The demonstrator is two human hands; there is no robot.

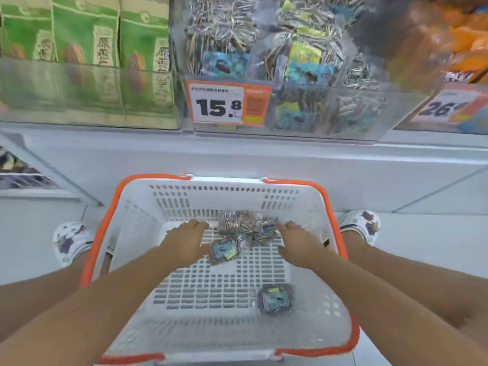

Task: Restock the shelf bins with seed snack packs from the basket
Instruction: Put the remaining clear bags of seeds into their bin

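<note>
A white basket with an orange rim (346,249) stands on the floor between my feet. A small heap of seed snack packs (247,225) lies at its far end, and one single pack (275,298) lies nearer me on the right. My left hand (184,240) hovers palm down on the left of the heap, fingers spread, touching or nearly touching it. On the right of the heap my right hand (301,244) is spread the same way. Neither hand holds a pack. Above, a clear shelf bin (356,112) is filled with the same seed packs.
An orange price tag reading 15.8 (228,104) hangs on the clear bin's front. Green bags (87,40) fill the bin to the left and orange packs (464,35) the bin to the right. A grey shelf ledge (237,157) juts out over the basket's far end.
</note>
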